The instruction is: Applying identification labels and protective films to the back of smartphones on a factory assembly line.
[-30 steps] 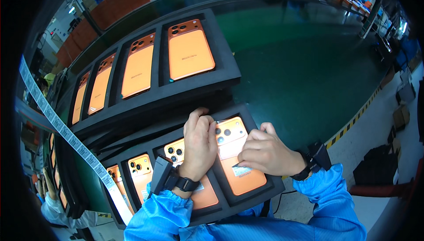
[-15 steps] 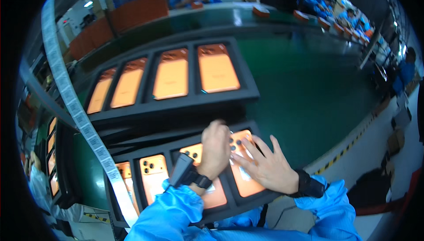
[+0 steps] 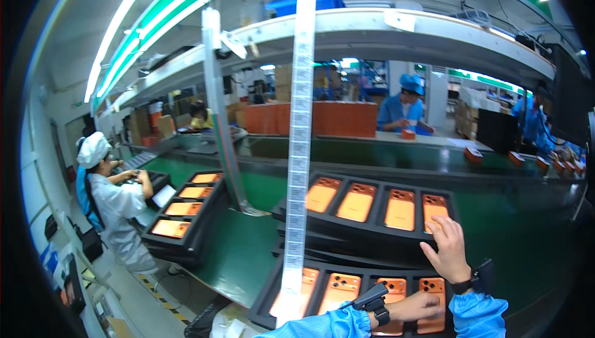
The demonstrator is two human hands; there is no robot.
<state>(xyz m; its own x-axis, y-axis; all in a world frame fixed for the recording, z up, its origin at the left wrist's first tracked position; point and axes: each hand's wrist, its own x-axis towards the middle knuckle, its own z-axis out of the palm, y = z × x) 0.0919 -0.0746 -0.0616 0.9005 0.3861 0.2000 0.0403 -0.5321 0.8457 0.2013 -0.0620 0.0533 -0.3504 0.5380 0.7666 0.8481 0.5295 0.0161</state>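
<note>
In the near dark tray (image 3: 334, 262), orange phones lie back-up in separate recesses. My left hand (image 3: 412, 307) reaches across the rightmost near phone (image 3: 432, 324), its somewhat blurred fingers loosely apart with nothing visible in them. Behind it, my right hand (image 3: 450, 251) is raised, fingers spread and curved, holding nothing. Its fingertips overlap the lower part of the rightmost phone (image 3: 435, 209) in the far tray (image 3: 372, 228); whether they touch it I cannot tell. Black bands with dark devices are on both wrists. A long white strip of labels (image 3: 302, 109) hangs in front of the trays' left side.
On the left, another stack of dark trays (image 3: 193, 229) holds orange phones, with a person in white (image 3: 114, 198) beside it. A metal post (image 3: 223, 121) and an overhead shelf (image 3: 372, 21) frame the green bench (image 3: 238, 257). Orange boxes (image 3: 474, 154) line the back.
The view has swung up and left, bringing in the shelf and left-hand worker. My right hand has left the rightmost near phone for the far tray. My left hand's fingers have loosened.
</note>
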